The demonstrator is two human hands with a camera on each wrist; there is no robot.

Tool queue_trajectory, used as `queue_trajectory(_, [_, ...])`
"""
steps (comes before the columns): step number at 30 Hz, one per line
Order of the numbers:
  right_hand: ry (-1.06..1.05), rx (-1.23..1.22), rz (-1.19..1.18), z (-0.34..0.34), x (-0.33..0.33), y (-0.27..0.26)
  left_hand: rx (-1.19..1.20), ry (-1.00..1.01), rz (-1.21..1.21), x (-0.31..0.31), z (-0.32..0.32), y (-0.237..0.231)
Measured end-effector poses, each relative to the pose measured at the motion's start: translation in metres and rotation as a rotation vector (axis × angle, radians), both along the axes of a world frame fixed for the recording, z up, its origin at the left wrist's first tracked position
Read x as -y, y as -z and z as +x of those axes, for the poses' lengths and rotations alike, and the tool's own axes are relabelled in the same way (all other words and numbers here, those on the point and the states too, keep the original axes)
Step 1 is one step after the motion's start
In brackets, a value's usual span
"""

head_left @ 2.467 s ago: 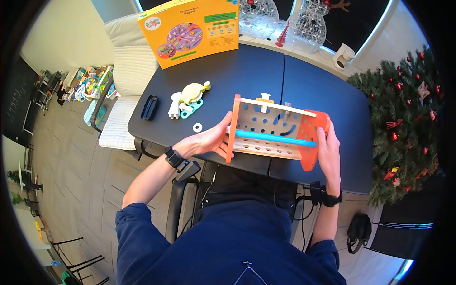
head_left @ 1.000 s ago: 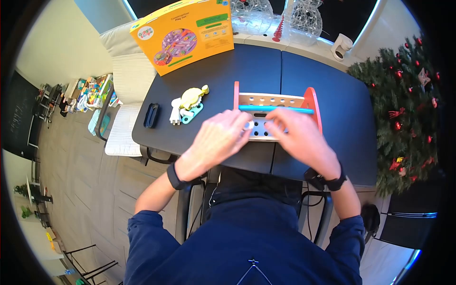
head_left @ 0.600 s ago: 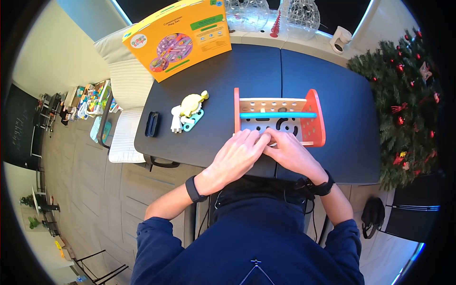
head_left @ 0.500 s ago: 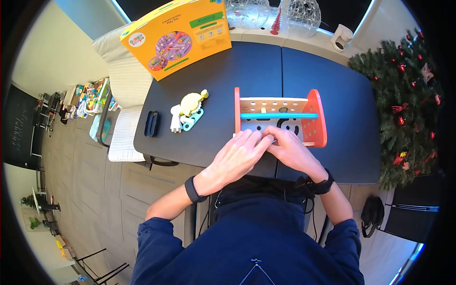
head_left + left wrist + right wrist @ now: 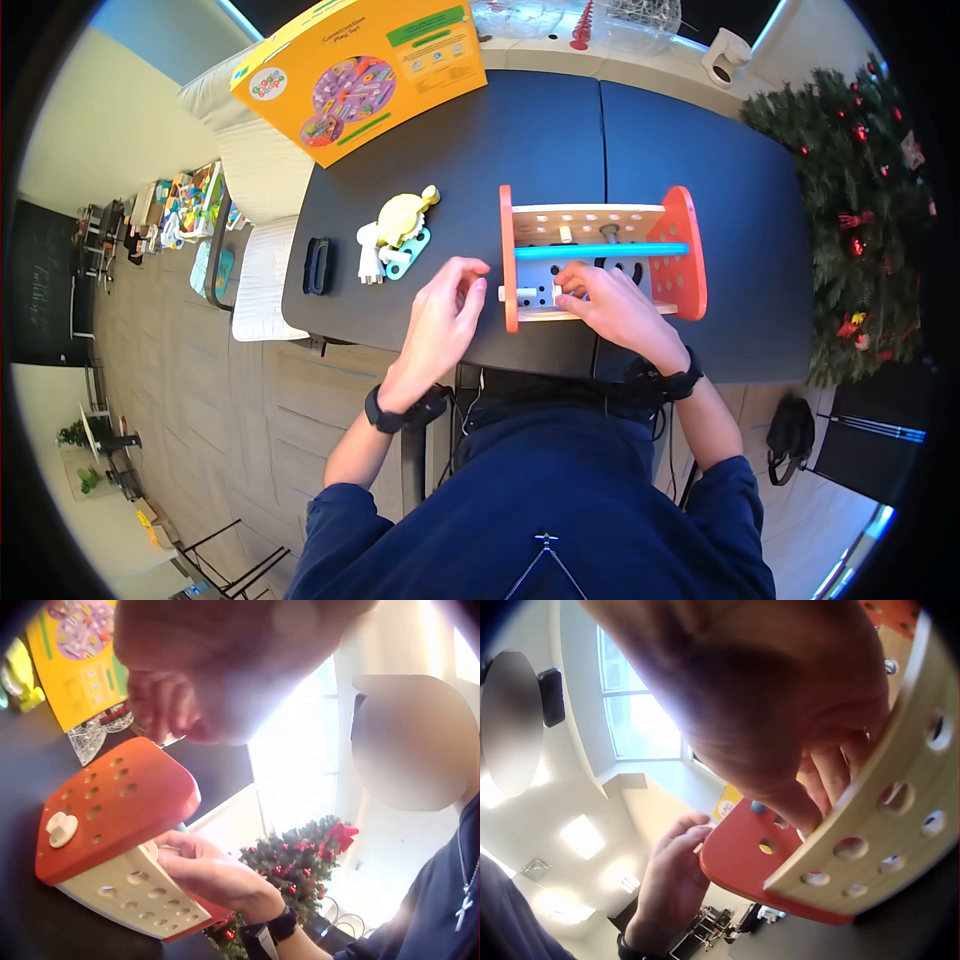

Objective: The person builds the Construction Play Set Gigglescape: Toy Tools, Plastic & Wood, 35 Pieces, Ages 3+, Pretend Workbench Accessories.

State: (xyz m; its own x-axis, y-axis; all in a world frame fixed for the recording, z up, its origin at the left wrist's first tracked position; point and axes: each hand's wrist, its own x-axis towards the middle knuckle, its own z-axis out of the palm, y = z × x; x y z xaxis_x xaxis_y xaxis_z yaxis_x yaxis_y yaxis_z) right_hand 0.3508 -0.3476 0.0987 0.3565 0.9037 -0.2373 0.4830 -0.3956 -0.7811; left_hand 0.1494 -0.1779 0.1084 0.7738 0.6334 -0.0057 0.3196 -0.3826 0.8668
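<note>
Apart now, the left hand [image 5: 440, 322] has moved away from the right hand [image 5: 618, 310], to just outside the toolbox's left end, empty with fingers loosely bent. Inside the toolbox [image 5: 694, 262], which sits on the bench [image 5: 470, 150], the right hand pinches a white ring [image 5: 557, 294] near the white bolt [image 5: 524, 294] through that end.

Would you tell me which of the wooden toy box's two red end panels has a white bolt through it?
The left red end panel, nearer the left hand: a white bolt head protrudes from it, while the right red panel shows none.
</note>
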Motion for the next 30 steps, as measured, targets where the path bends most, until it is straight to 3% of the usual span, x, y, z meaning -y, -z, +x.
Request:
queue_trajectory(3, [-0.037,0.065,-0.112,0.001,-0.012,0.002,-0.31,0.132,-0.007,-0.017,0.001,0.039])
queue_trajectory(6, [-0.084,0.088,-0.203,0.003,-0.024,0.004,-0.461,0.19,-0.18,-0.023,0.005,0.051])
queue_trajectory(12, [-0.113,0.093,-0.224,0.0,-0.036,0.02,-0.393,0.258,-0.353,-0.031,0.006,0.086])
queue_trajectory(25, [-0.149,-0.039,-0.161,-0.003,-0.051,0.033,-0.203,0.288,-0.586,-0.044,-0.015,0.084])
queue_trajectory(30, [-0.155,-0.033,-0.148,-0.003,-0.051,0.04,-0.291,0.214,-0.65,-0.044,-0.009,0.084])
